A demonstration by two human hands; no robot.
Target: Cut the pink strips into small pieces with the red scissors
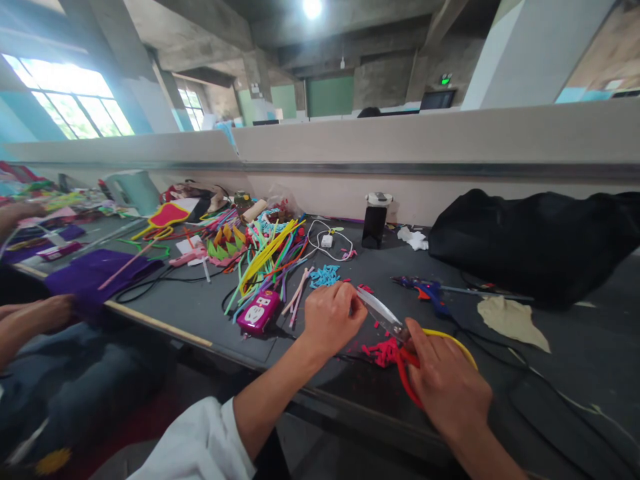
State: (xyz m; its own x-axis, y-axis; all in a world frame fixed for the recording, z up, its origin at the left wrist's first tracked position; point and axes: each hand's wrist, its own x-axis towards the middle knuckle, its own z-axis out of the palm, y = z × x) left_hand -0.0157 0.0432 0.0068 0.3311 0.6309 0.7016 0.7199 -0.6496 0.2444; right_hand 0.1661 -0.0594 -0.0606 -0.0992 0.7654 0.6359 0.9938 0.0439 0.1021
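Observation:
My right hand (447,380) is closed round the handles of a pair of scissors (395,329), one handle loop red and the other yellow. The blades point up and left, and their tips reach close to my left hand (334,317). That hand is in a fist-like pinch; whatever lies between its fingertips is hidden. Below the scissors' pivot is a pile of short red-pink pieces (384,352). Just beyond my left hand sits a heap of short blue pieces (325,276). Left of it are a few pale pink strips (298,292) and a magenta box (259,313).
Long coloured fuzzy sticks (273,257) form a bundle at centre left. A blue glue gun (433,295), a beige scrap (513,321) and a black bag (535,243) lie right. A phone (374,228) leans at the back. A co-worker's hand (43,317) is at left.

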